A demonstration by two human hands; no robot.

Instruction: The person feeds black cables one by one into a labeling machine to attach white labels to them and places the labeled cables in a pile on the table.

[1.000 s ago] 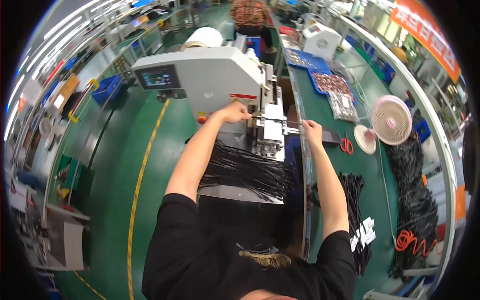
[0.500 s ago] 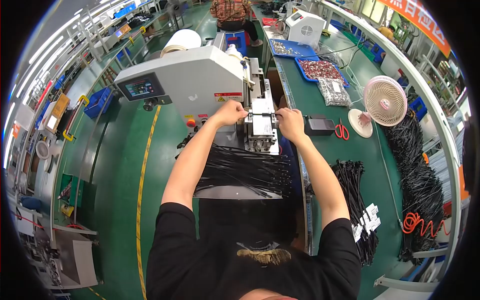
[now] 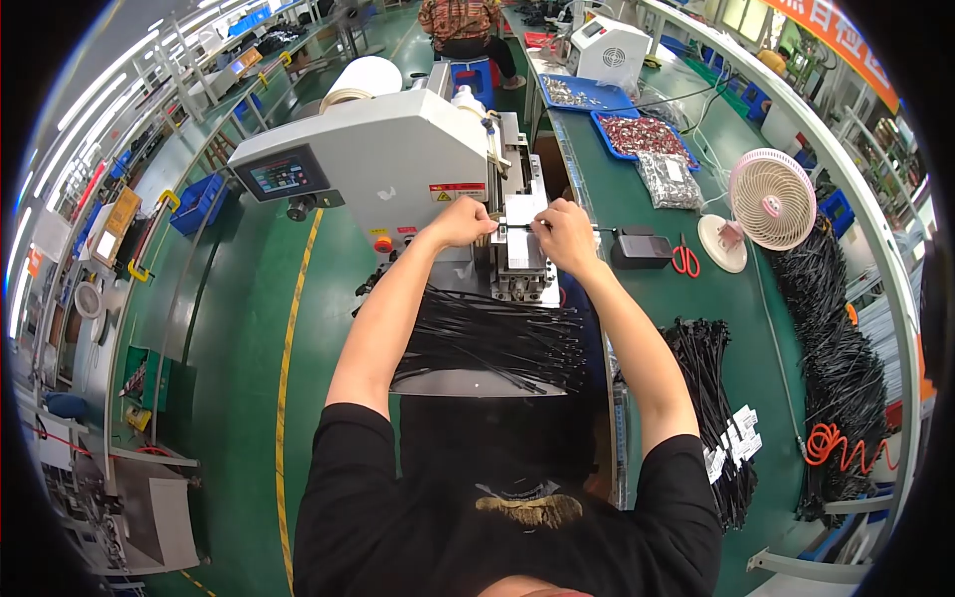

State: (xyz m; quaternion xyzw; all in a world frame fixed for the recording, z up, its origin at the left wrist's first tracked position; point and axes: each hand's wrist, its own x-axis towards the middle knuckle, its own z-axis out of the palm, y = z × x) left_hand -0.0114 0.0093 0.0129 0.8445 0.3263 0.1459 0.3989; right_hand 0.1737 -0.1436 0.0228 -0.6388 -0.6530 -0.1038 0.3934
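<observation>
A thin black cable (image 3: 517,227) lies across the metal fixture (image 3: 524,257) of a grey machine (image 3: 398,149). At the fixture's left edge my left hand (image 3: 465,222) is closed in a pinch on one end of the cable. My right hand (image 3: 565,235) pinches the cable over the fixture's right part, and a black length sticks out to its right. Its fingertips are partly hidden. Just below the fixture, a pile of black cables (image 3: 487,338) rests on a metal tray (image 3: 477,382).
The green bench (image 3: 736,348) on the right holds a black box (image 3: 641,249), red scissors (image 3: 685,259), a pink fan (image 3: 772,199), blue trays of small parts (image 3: 645,137) and a labelled cable bundle (image 3: 701,398). Another person (image 3: 458,25) sits beyond the machine.
My right hand has come left along the cable, from beyond the fixture onto its right part. My left hand stays at the left edge. The camera view has also shifted.
</observation>
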